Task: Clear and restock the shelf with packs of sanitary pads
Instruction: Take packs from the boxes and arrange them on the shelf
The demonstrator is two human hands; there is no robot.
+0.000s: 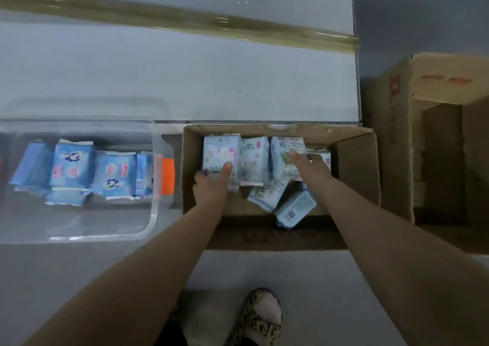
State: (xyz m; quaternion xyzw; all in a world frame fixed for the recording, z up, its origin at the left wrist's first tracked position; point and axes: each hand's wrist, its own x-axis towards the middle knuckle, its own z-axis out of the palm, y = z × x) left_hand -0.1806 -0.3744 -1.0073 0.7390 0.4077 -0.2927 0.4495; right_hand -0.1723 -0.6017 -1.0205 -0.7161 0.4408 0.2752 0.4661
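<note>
Left hand (211,186) clamps its grip on a pale pink-printed pack (221,152), likely bound for the grey shelf (185,81). Right hand (312,165) meets a white leaf-printed pack (280,157); whether that grip has closed, I cannot tell.

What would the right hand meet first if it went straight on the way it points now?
The right hand points into the box, and its fingers seem to reach the leaf-print pack. That pack comes first; behind it probably the box's far wall. Depth is unclear.
</note>
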